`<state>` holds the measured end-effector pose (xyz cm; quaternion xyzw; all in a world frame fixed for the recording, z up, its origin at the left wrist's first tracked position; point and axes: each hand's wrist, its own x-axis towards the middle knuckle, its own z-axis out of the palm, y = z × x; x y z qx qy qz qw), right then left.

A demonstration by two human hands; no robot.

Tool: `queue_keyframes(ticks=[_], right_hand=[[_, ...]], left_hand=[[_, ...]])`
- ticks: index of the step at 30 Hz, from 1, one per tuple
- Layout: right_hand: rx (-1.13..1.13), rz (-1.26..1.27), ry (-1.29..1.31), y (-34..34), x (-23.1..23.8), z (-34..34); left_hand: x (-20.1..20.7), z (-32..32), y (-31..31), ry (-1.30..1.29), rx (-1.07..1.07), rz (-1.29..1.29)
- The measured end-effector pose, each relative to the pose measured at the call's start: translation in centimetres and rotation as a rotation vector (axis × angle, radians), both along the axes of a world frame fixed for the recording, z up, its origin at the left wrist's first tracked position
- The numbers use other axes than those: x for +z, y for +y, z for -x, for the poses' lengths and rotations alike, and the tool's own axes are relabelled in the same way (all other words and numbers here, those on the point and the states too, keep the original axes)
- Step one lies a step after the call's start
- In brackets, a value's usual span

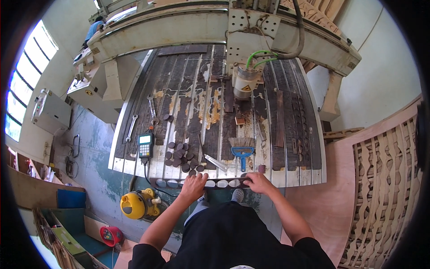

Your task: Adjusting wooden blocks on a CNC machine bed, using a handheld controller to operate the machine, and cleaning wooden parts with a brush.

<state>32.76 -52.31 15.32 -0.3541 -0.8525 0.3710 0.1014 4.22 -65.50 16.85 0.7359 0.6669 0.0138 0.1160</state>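
Along the near edge of the machine bed I hold a narrow dark strip with a row of round holes. My left hand is closed on it near its middle, and my right hand grips its right end. Just beyond my left hand lies a loose pile of dark round discs. A small reddish-brown piece stands on the edge by my right fingers. Between the hands, farther in, are a blue-handled brush and a pale metal bar.
A handheld keypad controller and wrenches lie on the bed's left side. The spindle hangs from the gantry above. A yellow machine sits on the floor at left; cut wavy wood panels stand at right.
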Motion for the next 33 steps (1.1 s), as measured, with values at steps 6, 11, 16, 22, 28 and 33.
queue_keyframes(ticks=[6,11,16,22,28,33], right_hand=[[-0.117,0.203,0.064,5.5,-0.9,0.1],[-0.520,0.023,-0.018,14.5,-6.8,-1.0],[-0.692,-0.187,-0.250,20.7,-9.4,1.3],[-0.624,0.000,-0.453,24.5,-10.3,3.1],[-0.570,-0.088,-0.426,25.4,-11.8,0.7],[-0.635,0.557,0.416,19.6,-8.9,-1.0]], left_hand=[[-0.8,-1.1,-1.5,-0.144,0.023,0.226],[-1.8,-3.3,-2.5,-0.162,0.113,0.240],[-1.3,-6.3,-4.3,-0.143,0.277,0.388],[-1.8,-9.2,-8.9,-0.160,0.460,0.427],[-2.7,-10.9,-10.7,-0.141,0.614,0.377],[-4.0,-11.0,-10.6,-0.089,0.658,0.380]])
